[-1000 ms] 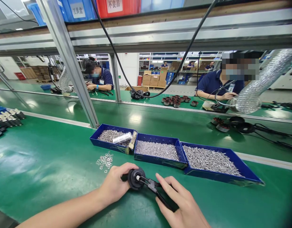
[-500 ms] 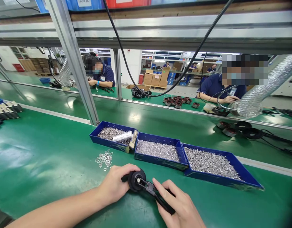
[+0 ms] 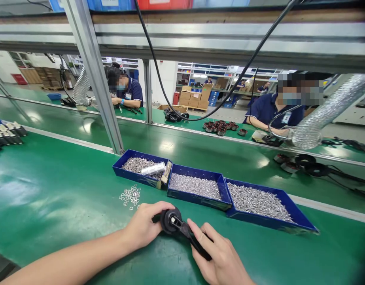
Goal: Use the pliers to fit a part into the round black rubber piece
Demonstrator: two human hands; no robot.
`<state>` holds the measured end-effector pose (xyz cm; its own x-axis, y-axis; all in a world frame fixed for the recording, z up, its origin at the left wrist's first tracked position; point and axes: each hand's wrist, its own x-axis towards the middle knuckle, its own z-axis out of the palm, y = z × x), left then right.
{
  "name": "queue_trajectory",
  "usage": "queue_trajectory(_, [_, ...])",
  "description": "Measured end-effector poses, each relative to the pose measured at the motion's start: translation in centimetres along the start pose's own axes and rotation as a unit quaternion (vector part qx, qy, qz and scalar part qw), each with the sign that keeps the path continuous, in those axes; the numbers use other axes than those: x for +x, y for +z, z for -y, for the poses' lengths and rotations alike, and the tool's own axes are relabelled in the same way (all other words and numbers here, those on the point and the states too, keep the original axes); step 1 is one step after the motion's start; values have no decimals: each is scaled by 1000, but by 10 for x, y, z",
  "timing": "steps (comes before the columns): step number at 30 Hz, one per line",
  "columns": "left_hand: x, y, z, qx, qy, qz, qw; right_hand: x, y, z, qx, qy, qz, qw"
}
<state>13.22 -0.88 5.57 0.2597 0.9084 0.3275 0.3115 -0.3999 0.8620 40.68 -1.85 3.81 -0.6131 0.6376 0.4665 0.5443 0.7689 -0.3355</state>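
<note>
My left hand (image 3: 146,225) is closed on a round black part (image 3: 168,226), thumb and fingers around its left side. A small metal shaft end shows at the part's centre. In my right hand (image 3: 219,253) is a pair of black-handled circlip pliers (image 3: 184,230), fingers wrapped round the handles. Its narrow tips meet the part at the shaft end; whether they grip a ring there is too small to tell. Loose small metal retaining rings (image 3: 130,196) lie on the green table (image 3: 66,206), just beyond my left hand.
Three blue trays stand in a row ahead: one with metal pins and a white tube (image 3: 153,169), one with tiny metal pieces (image 3: 195,186), one with metal pins (image 3: 259,202). A metal post (image 3: 95,75) rises behind them. Two co-workers sit opposite. A black cable (image 3: 155,67) hangs overhead.
The view has shifted slightly. The pliers and my right hand have moved a little left and up, while both hands keep their holds.
</note>
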Motion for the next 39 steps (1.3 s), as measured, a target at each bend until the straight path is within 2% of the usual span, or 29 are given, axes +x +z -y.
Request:
queue_trajectory(5, [1,-2,-4,-17,-7,-9,1000,5,-6,1,58,-13,-52,997])
queue_trajectory(26, [2,-1,-6,-23,-5,-18,1000,0,-2,0,33,0,-9,999])
queue_trajectory(35, [3,-1,-6,-31,-16,-10,999,5,-2,-2,17,-19,-30,999])
queue_trajectory(39, [2,0,-5,-37,-18,-11,999,3,0,-8,-5,-25,-13,1000])
